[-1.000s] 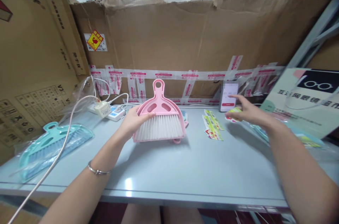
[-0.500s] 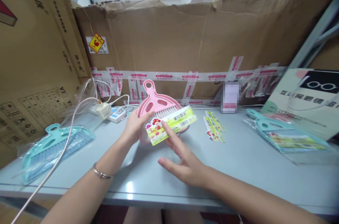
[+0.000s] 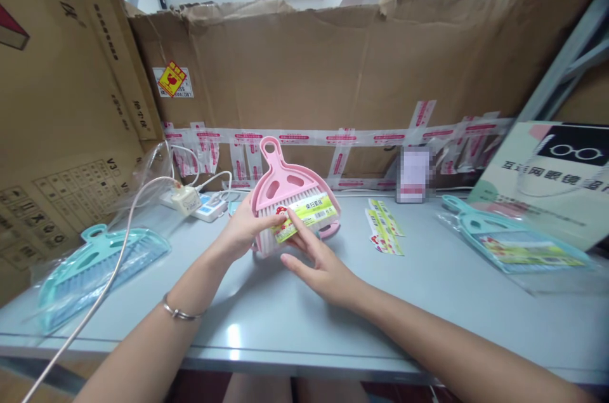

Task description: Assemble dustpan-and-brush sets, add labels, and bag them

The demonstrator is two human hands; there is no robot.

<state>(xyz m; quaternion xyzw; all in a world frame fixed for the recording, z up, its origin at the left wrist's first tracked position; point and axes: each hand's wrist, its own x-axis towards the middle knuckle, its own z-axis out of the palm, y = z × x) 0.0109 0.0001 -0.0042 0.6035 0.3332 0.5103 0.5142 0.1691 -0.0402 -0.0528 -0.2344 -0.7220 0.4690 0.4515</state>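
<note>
A pink dustpan and brush set stands tilted on the grey table, handle up. My left hand grips its left side, thumb over the white bristles. A yellow-green label card lies across the bristles. My right hand presses that card against the brush with its forefinger and thumb, the other fingers spread below.
A teal bagged dustpan set lies at the left with a white cable across it. Another teal bagged set lies right. Spare label cards, a phone, a power strip and a cardboard wall stand behind.
My right hand came back from the phone at the right carrying a label card and has laid it on the brush bristles. The pink set tilted up slightly in my left hand.
</note>
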